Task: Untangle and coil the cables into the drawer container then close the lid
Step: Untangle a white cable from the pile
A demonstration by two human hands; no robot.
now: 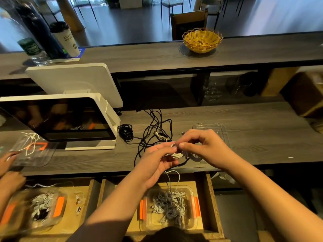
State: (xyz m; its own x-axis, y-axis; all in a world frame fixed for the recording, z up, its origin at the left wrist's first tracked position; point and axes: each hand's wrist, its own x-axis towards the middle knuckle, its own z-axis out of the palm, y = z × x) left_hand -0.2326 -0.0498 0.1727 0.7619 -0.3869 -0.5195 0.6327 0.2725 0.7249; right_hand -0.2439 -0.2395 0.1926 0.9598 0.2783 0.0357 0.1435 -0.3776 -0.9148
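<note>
Head view looks down on a long grey wood-grain counter (244, 137) with a raised shelf (139, 53) behind it. On the left of the counter stands a white point-of-sale terminal (70, 117) with a dark screen facing the wearer and a second white panel at its back. Below the counter edge an open wooden drawer (212, 198) holds a clear plastic container (192, 222) with orange side clips; inside it lies a heap of grey and white cables (168, 203). A similar container (33, 206) of cables sits in the neighbouring drawer to the left, where another person's hands (8, 172) show at the frame edge beside a clear lid (35, 154) with an orange mark.

A loose tangle of black cables (153, 135) sprawls across the middle of the counter, with a small black coil just left of it. A clear lid (209, 128) lies on the counter behind the right hand. A yellow woven basket (201, 40) rests on the shelf, and a white cup (67, 39) with a black lid and a water bottle (33, 49) stand at its left end.

Above the counter edge, the left hand (157, 163) curls its fingers around a small white cable coil (176, 154), thumb on top. The right hand (204, 145) pinches the same bundle with thumb and bent fingers. A grey and white strand hangs from the coil down into the container.
</note>
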